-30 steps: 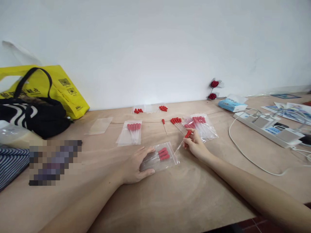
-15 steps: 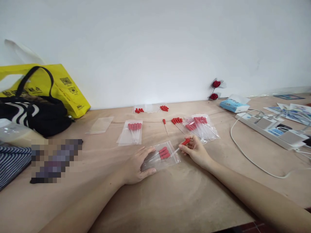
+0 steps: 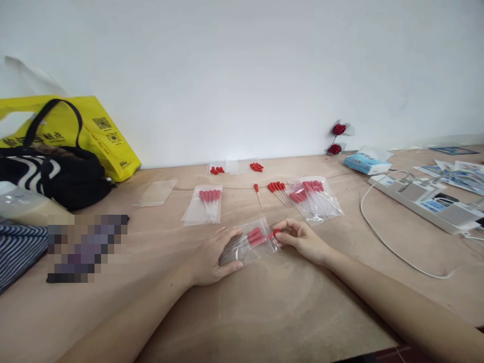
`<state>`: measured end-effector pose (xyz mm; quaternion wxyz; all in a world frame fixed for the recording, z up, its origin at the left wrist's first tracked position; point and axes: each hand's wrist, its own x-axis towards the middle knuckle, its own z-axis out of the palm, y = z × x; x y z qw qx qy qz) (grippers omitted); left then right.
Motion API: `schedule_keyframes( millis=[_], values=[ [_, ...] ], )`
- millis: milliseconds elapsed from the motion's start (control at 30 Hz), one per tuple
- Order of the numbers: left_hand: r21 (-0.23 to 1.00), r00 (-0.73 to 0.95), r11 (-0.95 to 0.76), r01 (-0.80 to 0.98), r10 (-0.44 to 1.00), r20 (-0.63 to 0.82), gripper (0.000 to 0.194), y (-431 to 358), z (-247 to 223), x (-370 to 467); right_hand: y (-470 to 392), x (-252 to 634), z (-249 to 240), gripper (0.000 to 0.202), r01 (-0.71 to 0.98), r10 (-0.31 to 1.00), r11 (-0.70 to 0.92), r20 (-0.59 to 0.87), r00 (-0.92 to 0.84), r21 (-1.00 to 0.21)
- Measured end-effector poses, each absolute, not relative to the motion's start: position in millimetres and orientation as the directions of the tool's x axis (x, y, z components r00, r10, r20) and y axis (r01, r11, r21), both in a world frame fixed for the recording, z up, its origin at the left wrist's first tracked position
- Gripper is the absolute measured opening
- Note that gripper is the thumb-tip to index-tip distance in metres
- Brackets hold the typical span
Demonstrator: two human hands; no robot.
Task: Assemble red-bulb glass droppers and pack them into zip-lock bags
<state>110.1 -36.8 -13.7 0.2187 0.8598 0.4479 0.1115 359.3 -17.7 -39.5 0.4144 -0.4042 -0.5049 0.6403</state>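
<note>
A clear zip bag (image 3: 245, 250) lies on the table, with several red-bulbed droppers (image 3: 255, 236) inside, bulbs toward its right end. My left hand (image 3: 214, 257) rests over the bag's left end, thumb and fingers spread along its two edges. Between the thumb and fingers of my right hand (image 3: 300, 239) is the red bulb of another dropper (image 3: 277, 232); its stem reaches left into the bag's mouth. A single dropper (image 3: 257, 195) and a row of several loose droppers (image 3: 278, 190) lie farther back.
Filled bags of droppers lie at left (image 3: 207, 204) and right (image 3: 319, 199). Loose red bulbs (image 3: 256, 167) sit near the wall. An unfilled bag (image 3: 156, 193) lies left. A power strip (image 3: 427, 204) with a cable, a tissue pack (image 3: 366, 162) and a yellow bag (image 3: 109, 143) flank the area.
My right hand has moved left, sliding the dropper farther into the bag; its bulb is now close to the bag's mouth. My left hand stays in place.
</note>
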Motion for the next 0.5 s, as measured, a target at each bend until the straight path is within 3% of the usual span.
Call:
schedule_keyframes(
  millis=[133, 233, 500],
  values=[
    [0.468, 0.577, -0.505, 0.725, 0.816, -0.015, 0.059, -36.8, -13.7, 110.1, -18.7, 360.8, -37.1, 0.031, 0.125, 0.863, -0.083, -0.134, -0.487, -0.989],
    [0.469, 0.581, -0.511, 0.720, 0.814, -0.005, 0.059, -36.4, -14.0, 109.8, -17.7, 359.3, -35.8, 0.030, 0.166, 0.841, -0.021, -0.108, -0.530, -0.986],
    [0.481, 0.589, -0.523, 0.704, 0.808, 0.014, 0.059, -36.0, -13.5, 109.2, -9.7, 350.8, -43.4, 0.023, 0.243, 0.915, 0.108, 0.001, -0.403, -0.964]
  ],
)
